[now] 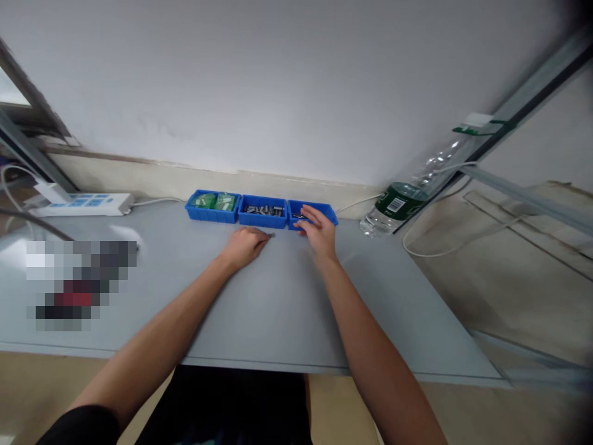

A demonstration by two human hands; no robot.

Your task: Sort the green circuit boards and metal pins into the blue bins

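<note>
My left hand [245,246] rests closed on the grey table, with the ends of several thin metal pieces [271,235] showing at its fingertips; they look like small screws, too small to be sure. Over the front of the right blue bin [327,216], my right hand [317,232] has its fingers stretched out and apart. A few dark metal pieces [298,216] lie in that bin by the fingertips, partly hidden. The middle blue bin [262,219] contains several small grey metal parts [264,210]. Green-and-white packets [225,202] fill the left blue bin [212,214].
A large water bottle [396,207] leans by the metal frame at the right. A white power strip [92,204] lies at the back left, its cable running behind the bins. On the left of the table [278,309] is a blurred-out dark object [88,284].
</note>
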